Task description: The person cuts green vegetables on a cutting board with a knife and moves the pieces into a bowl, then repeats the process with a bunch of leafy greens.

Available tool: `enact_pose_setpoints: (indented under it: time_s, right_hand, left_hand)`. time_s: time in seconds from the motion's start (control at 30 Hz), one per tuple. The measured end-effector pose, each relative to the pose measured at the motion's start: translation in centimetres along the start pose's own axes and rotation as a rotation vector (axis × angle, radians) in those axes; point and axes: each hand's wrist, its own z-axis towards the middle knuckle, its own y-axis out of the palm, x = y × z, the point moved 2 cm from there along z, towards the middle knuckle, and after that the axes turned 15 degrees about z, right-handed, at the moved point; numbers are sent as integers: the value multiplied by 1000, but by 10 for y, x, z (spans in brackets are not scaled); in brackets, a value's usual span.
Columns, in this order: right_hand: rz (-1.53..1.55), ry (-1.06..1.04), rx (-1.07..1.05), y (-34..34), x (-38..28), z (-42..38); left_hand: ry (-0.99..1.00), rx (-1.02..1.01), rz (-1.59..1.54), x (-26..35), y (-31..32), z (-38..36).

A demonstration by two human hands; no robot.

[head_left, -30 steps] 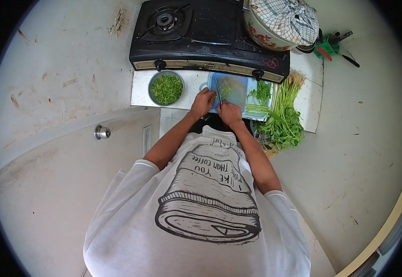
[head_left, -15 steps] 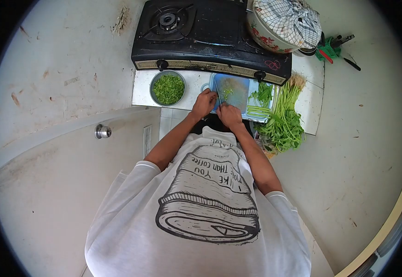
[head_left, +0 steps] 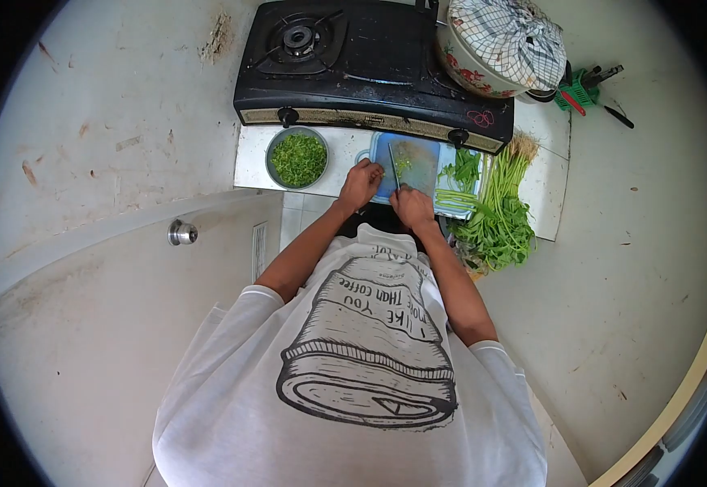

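Note:
My right hand [head_left: 412,206] is wrapped round the handle of a knife [head_left: 394,165], whose blade points away from me over the blue cutting board [head_left: 426,166]. Small chopped green bits [head_left: 403,165] lie just right of the blade. At the board's left edge is my left hand [head_left: 361,183], its fingers curled together; what they hold, if anything, is too small to make out. Leafy pieces [head_left: 464,168] and cut stems [head_left: 455,200] rest at the board's right side. A grey bowl [head_left: 269,165] of chopped greens [head_left: 298,160] stands left of my hands.
Behind the board stands a black gas stove [head_left: 378,49] with a flowered pot [head_left: 471,75] under a checked cloth [head_left: 509,40]. A bunch of leafy greens [head_left: 499,219] hangs over the counter's front edge at right. A green basket [head_left: 584,89] holds utensils.
The knife and my right hand have shifted slightly to the right, away from my left hand. My left hand is almost where it was.

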Motion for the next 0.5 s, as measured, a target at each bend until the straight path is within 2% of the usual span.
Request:
enact_pose_setpoints:
  time_s: [0.5]
  right_hand:
    - [-7, -65, -47, 2, -13, 4]
  left_hand:
    - [76, -8, 81, 2, -3, 1]
